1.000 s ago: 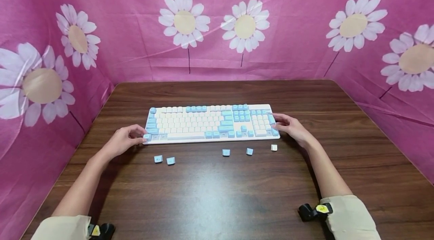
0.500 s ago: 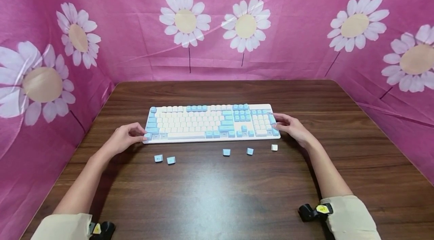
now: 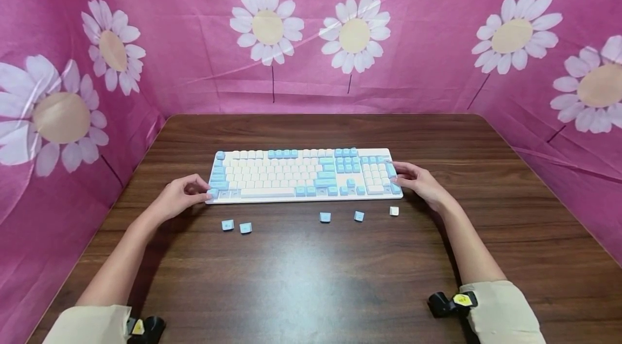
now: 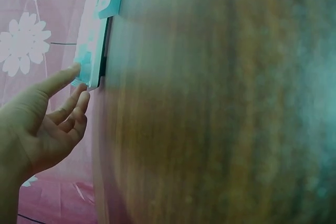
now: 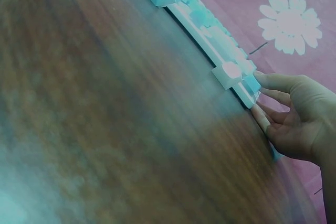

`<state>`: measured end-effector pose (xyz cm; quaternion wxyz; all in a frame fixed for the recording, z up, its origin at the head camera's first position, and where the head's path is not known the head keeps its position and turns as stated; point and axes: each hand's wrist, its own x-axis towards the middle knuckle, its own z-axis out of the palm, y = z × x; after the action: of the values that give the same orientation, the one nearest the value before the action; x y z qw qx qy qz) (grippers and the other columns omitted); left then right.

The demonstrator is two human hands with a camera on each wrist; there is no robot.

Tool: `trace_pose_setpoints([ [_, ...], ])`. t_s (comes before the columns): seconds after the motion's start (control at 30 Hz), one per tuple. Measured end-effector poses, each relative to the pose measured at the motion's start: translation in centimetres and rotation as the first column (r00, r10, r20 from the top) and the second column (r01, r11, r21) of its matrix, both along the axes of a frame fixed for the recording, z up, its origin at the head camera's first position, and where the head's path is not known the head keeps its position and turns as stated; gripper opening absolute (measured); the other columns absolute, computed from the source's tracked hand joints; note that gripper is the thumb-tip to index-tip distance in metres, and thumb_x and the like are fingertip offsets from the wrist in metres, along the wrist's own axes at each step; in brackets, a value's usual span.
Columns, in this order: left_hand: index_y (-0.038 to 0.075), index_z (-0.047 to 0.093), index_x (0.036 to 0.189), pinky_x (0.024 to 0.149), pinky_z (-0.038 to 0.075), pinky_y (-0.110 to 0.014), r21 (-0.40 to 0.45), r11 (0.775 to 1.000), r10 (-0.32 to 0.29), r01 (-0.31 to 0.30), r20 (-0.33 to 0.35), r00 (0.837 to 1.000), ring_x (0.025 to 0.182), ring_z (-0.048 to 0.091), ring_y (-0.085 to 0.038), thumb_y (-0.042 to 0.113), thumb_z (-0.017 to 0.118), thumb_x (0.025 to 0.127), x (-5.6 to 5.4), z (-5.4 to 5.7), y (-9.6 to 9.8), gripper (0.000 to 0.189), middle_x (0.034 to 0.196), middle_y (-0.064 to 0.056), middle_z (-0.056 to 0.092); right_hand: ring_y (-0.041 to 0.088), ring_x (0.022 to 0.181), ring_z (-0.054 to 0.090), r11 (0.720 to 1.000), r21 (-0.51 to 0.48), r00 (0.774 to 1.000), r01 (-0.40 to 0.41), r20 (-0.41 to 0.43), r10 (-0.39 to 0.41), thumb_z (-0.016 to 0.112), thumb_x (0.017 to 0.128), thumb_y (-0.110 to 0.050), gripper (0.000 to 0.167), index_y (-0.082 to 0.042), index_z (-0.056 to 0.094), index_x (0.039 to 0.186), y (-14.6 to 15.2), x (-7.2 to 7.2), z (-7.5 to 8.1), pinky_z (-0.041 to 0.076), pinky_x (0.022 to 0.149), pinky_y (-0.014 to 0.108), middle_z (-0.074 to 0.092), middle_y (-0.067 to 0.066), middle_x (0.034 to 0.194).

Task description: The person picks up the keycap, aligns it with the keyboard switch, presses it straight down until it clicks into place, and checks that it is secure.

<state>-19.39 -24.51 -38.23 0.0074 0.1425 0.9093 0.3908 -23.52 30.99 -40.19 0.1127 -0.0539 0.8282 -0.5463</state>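
A full-size white and light blue keyboard (image 3: 272,176) lies on the table, its bottom row showing bare gaps without caps. At its front left corner my left hand (image 3: 177,198) pinches the edge, thumb (image 4: 65,77) on the corner key and the other fingers along the side. My right hand (image 3: 420,184) grips the right end beside the number pad, with the thumb (image 5: 275,81) over the edge. Loose keycaps lie in front: two blue ones at left, a keycap (image 3: 227,225) and a keycap (image 3: 245,228); two more blue, a keycap (image 3: 325,217) and a keycap (image 3: 359,216); and a white keycap (image 3: 394,211).
The dark wooden table (image 3: 291,274) has rounded far corners. A pink cloth (image 3: 311,93) printed with white daisies hangs behind it and along both sides. Black camera mounts sit at both sleeve cuffs, a left mount (image 3: 150,328) and a right mount (image 3: 439,305).
The whole head view has shifted very slightly. Both hands keep their hold on the keyboard's ends, and the loose keycaps stay put.
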Motion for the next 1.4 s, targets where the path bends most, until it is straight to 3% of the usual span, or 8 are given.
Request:
trace_pose_setpoints([
  [0.2,0.002,0.06,0.09,0.055,0.044,-0.029,0.036,0.999,0.0,-0.002,0.033,0.999,0.062,0.055,-0.017,0.015,0.067,0.086,0.0,-0.3,0.1,0.016,0.076,-0.007,0.062,0.01,0.103,0.048,0.999,-0.035,1.0,0.002,-0.006,-0.003,0.067,0.086,-0.021,0.063,0.001,0.038,0.137,-0.1,0.0,-0.1,0.038,0.083,0.019,0.042,0.021,0.132],
  [0.37,-0.006,0.055,0.093,0.057,0.049,-0.031,0.143,0.99,-0.018,0.002,0.113,0.993,0.066,0.06,-0.02,0.009,0.064,0.087,0.0,-0.2,0.3,0.018,0.081,-0.015,0.063,0.01,0.102,0.049,0.999,-0.032,1.0,0.0,-0.009,0.0,0.067,0.086,-0.022,0.064,0.001,0.037,0.138,0.0,0.0,-0.2,0.037,0.083,0.019,0.042,0.021,0.132],
  [0.57,-0.011,0.051,0.095,0.069,0.051,-0.03,0.238,0.971,-0.026,-0.024,0.205,0.978,0.079,0.059,-0.013,0.003,0.061,0.088,0.0,-0.1,0.4,0.019,0.098,-0.022,0.056,0.01,0.103,0.048,1.0,-0.026,1.0,-0.003,-0.006,0.002,0.067,0.086,-0.023,0.064,0.0,0.037,0.138,-0.1,-0.1,-0.2,0.037,0.083,0.019,0.042,0.02,0.132],
  [0.93,-0.012,0.05,0.091,0.072,0.05,-0.029,0.349,0.935,-0.053,-0.065,0.318,0.947,0.079,0.057,-0.008,-0.004,0.062,0.085,-0.5,0.1,0.4,0.016,0.094,-0.016,0.058,0.015,0.106,0.046,1.0,0.013,1.0,-0.01,-0.026,0.01,0.065,0.087,-0.023,0.062,0.0,0.038,0.138,0.0,0.0,-0.1,0.038,0.082,0.018,0.043,0.019,0.132],
  [1.17,-0.008,0.052,0.085,0.073,0.05,-0.03,0.358,0.929,-0.069,-0.093,0.413,0.908,0.076,0.057,-0.009,-0.005,0.065,0.082,-1.1,0.5,0.3,0.014,0.086,-0.008,0.059,0.014,0.105,0.047,1.0,0.018,0.999,-0.014,-0.04,0.014,0.065,0.087,-0.023,0.06,0.0,0.039,0.137,0.1,-0.1,-0.2,0.038,0.082,0.018,0.043,0.019,0.132],
  [1.4,-0.01,0.051,0.084,0.074,0.05,-0.036,0.326,0.944,-0.106,-0.046,0.432,0.896,0.075,0.057,-0.013,-0.006,0.064,0.082,-1.6,1.0,0.4,0.014,0.085,-0.008,0.057,0.012,0.103,0.048,1.0,0.018,0.999,-0.012,-0.042,0.013,0.066,0.087,-0.022,0.061,0.0,0.039,0.137,0.2,-0.1,-0.4,0.038,0.083,0.018,0.044,0.02,0.131],
])
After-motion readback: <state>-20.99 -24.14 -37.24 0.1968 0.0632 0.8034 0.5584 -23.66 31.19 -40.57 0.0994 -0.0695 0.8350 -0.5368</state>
